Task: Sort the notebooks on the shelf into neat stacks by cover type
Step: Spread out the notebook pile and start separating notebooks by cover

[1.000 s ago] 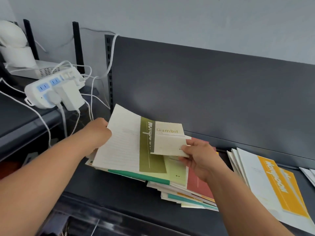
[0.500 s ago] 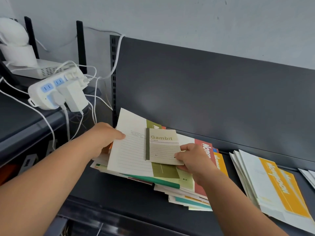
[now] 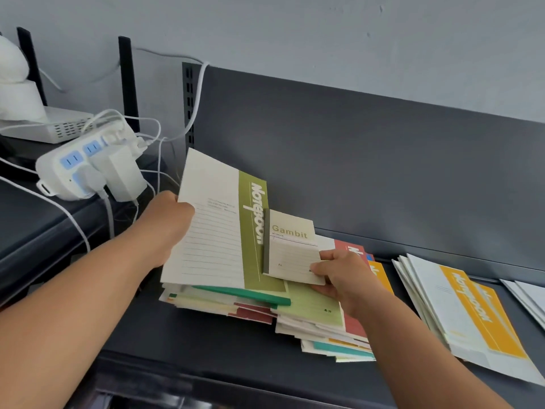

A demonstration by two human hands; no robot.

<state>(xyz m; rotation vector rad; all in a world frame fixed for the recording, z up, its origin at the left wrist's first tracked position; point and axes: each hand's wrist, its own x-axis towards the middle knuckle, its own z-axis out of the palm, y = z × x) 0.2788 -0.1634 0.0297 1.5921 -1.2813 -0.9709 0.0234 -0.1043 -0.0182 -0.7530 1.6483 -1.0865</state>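
Dark shelf (image 3: 206,343), arms outstretched — left hand (image 3: 165,228) grips tilted green notebook (image 3: 212,231), right hand (image 3: 342,276) pinches Gambit notebook (image 3: 295,249)

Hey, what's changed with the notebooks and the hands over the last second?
The left hand has tipped the olive-band notebook up steeper, so its title band now shows. The right hand has shifted the small Gambit notebook right, off that band. Both hands keep the same holds; the mixed pile and the yellow-band stack lie as before.
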